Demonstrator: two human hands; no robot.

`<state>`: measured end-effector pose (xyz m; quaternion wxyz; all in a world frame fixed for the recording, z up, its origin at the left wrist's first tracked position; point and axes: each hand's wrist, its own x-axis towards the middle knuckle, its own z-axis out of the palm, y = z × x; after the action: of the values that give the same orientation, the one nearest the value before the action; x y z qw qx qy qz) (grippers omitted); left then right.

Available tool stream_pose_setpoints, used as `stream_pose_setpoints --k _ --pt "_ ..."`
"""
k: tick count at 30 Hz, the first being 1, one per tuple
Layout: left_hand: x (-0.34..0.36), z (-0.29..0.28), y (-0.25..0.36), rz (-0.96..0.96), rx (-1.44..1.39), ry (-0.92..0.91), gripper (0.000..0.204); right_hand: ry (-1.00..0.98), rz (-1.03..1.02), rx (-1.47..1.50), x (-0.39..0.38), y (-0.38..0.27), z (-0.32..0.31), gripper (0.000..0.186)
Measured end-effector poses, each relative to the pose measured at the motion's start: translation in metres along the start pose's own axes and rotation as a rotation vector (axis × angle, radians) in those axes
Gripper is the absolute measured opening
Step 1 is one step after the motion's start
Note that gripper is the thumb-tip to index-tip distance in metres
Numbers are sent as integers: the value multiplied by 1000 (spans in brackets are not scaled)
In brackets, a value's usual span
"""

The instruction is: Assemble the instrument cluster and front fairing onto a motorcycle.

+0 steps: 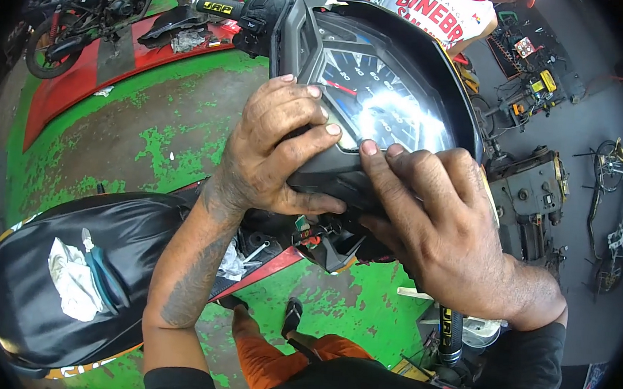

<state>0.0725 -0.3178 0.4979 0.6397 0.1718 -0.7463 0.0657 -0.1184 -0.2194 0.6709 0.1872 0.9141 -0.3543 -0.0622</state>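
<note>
Both my hands grip the lower edge of a motorcycle's instrument panel [347, 164], a dark plastic housing around a speedometer [378, 90] with a red needle. My left hand [267, 147] has its fingertips on the top of the edge, beside the clear lens, and its thumb beneath. My right hand [448, 223] presses its fingertips on the same edge, close to the left fingers; its thumb reaches underneath and is partly hidden. Bright glare covers the lower right of the dial. Below the panel, wiring and the front body are partly visible between my hands.
Handlebar grips stand at the upper left [216, 6] and lower right [451, 337]. On the black seat [151, 229] lies a white cloth [74, 285] beside a blue-handled tool. A wrench [257, 251] rests near the seat's front. Another person [431, 17] is beyond the panel. Partly stripped motorcycles [84, 19] stand behind.
</note>
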Motion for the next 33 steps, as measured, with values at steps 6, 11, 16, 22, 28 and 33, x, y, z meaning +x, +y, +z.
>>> stream_pose_setpoints --k 6,11,16,22,28,33 --pt "-11 2 -3 17 47 9 76 -72 -257 205 2 8 14 24" --pt "-26 6 14 -85 -29 51 63 28 -90 12 -1 -10 12 49" --pt "-32 -22 30 -218 -71 -39 55 156 68 116 14 -7 7 49" --pt "-8 -44 29 -414 -147 21 60 37 25 10 15 -18 12 57" --pt "101 -53 19 -616 -98 487 87 77 -8 -26 14 -18 8 58" --pt "39 17 2 -723 -59 153 74 89 -40 26 17 -22 14 50"
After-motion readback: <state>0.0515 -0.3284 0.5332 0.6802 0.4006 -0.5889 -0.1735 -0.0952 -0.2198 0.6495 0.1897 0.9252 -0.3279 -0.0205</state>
